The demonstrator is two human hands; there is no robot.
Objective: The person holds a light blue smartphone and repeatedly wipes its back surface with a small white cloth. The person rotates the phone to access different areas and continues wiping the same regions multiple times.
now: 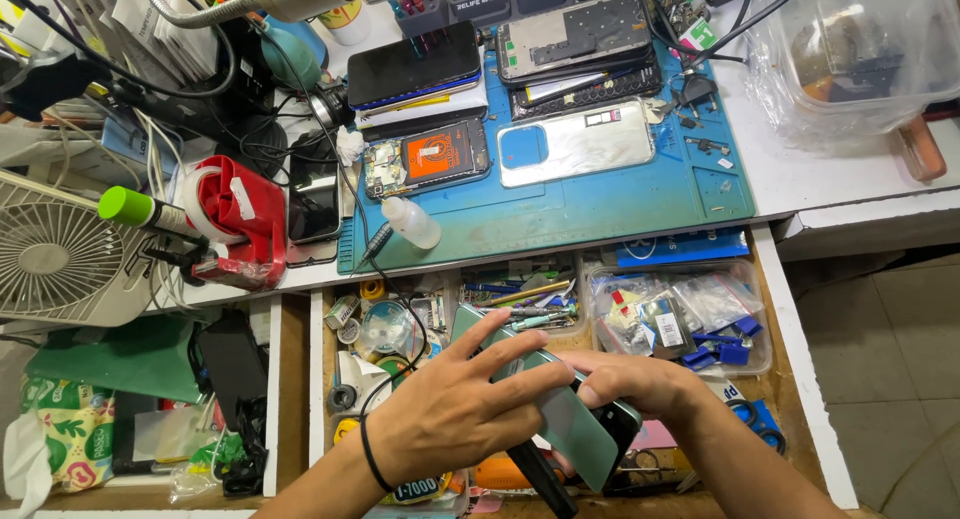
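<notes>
Both hands low in the middle, over the open drawer [790, 359] under the front edge of the desk [850, 179]

Left hand [455, 414], black band at the wrist, fingers spread and pressed flat on a green phone [570, 424], gripping it from above

Right hand [635, 384] closed around the far end of the same green phone, thumb tucked under, fingers on its edge

Green phone tilted, glass side up, held between the two hands above the drawer, not touching the desk

A black tool handle [545, 479] sticking out below the left hand; cannot tell which hand has it

In the drawer, just behind the hands: a clear plastic box [680, 314] full of small bags and blue parts, near the right wall; a tray of pens and tweezers [525, 294] in the middle; rolls of tape [385, 329] near the left wall

On the desk, a blue work mat [620, 194] along the front edge. On the mat: a silver phone back cover [575, 144] in the middle, an opened phone with an orange part [428, 157] to its left, a small clear squeeze bottle [412, 222] lying near the front left corner of the mat

At the back of the mat, a stack of phones [415, 69] and an open phone frame [575, 29]

Toward the left edge of the desk: a red tape holder [240, 219], a green-capped bottle [135, 209], a white fan [60, 254]

At the back right corner of the desk, a clear plastic bag [860, 49]
</notes>
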